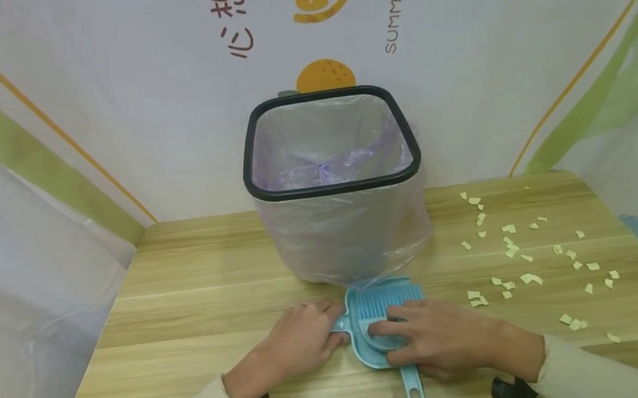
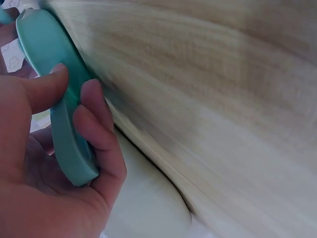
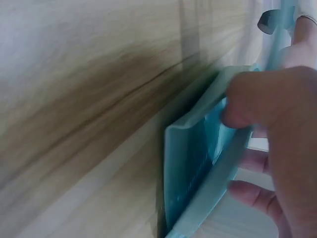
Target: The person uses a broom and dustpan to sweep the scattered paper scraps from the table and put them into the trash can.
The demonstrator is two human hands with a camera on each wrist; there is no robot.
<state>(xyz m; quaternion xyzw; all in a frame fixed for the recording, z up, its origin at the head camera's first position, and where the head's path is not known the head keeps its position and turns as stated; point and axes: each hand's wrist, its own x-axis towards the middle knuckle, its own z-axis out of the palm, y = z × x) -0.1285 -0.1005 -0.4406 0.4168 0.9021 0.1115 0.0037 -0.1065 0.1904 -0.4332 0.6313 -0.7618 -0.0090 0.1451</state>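
A light-blue dustpan [image 1: 360, 354] lies on the table in front of the bin, its handle pointing left. My left hand [image 1: 306, 335] grips that handle; in the left wrist view the thumb and curled fingers wrap the teal handle [image 2: 74, 144]. A matching small brush [image 1: 411, 381] lies over the pan, its holed handle pointing toward me. My right hand [image 1: 443, 333] holds the brush at its head, fingers bent over it and partly hiding it. The right wrist view shows the dustpan's raised edge [image 3: 185, 148] beside the right thumb.
A bin with a black rim [image 1: 336, 188] and a translucent bag stands at the back middle. Several pale yellow paper scraps [image 1: 511, 250] are scattered over the table's right side. A printed curtain [image 1: 159, 78] hangs behind the wooden table [image 1: 185, 306].
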